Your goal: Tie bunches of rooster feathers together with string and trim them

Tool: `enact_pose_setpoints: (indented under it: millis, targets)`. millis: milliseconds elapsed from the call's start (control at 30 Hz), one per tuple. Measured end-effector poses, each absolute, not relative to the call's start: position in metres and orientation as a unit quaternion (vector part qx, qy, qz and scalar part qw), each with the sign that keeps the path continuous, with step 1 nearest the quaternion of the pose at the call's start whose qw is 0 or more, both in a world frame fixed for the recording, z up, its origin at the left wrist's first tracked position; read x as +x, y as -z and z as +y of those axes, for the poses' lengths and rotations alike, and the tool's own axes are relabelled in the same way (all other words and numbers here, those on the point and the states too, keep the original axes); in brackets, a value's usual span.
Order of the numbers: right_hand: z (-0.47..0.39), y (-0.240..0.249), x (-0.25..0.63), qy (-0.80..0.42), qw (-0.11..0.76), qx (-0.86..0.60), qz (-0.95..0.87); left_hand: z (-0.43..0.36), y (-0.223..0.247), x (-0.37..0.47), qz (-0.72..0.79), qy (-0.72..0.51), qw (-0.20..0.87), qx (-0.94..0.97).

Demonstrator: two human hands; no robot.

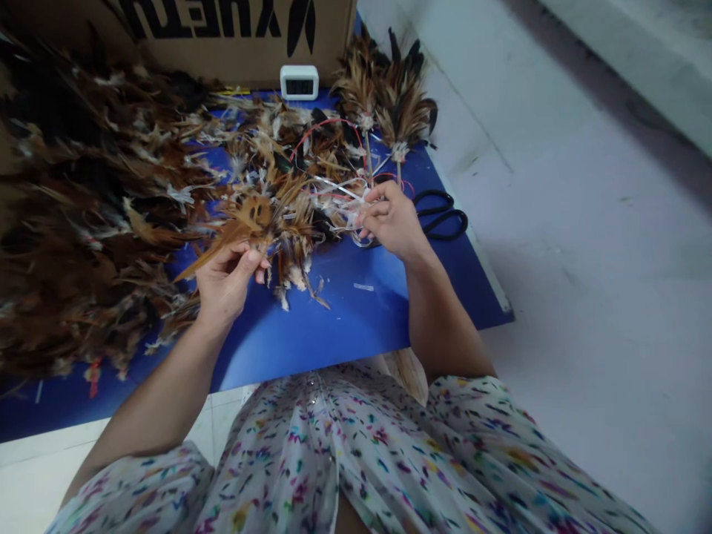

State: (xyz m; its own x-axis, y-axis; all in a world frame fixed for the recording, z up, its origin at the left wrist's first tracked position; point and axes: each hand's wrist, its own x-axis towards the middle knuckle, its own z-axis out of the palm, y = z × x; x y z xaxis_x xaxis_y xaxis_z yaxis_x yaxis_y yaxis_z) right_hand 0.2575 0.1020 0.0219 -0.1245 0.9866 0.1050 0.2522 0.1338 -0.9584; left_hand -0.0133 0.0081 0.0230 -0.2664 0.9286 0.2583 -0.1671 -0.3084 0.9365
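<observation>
My left hand (227, 278) pinches a brown feather bunch (248, 219) near its base, above the front of the blue table (334, 319). The feathers fan up and to the left from my fingers. To the right, my right hand (392, 219) is closed, fingertips together, at a tangle of clear and white plastic ties (339, 189). Its fingers seem to grip one or more of these strips. Loose feathers (294, 237) lie between the two hands. Black-handled scissors (445, 215) rest just right of my right hand, their blades hidden.
A large heap of brown and black feathers (83, 222) covers the left side. Two feather dusters on sticks (400, 122) lie at the back right. A small white digital clock (299, 82) stands before a cardboard box (233, 55). The table's right edge (472, 245) is near the scissors.
</observation>
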Motion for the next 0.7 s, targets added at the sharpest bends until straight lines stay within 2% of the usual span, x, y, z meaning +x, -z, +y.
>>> enact_pose_setpoints:
  millis: [433,700]
  targets:
    - [0.0993,-0.0206,0.2594,-0.356,0.394,-0.477,-0.700,0.0066,-0.0228,-0.0130,0.433,-0.676,0.422,0.422]
    - [0.0986,-0.0227,0.2598,-0.318,0.409,-0.499,-0.695,0.0066,-0.0241,-0.0124,0.436,-0.669,0.410,0.441]
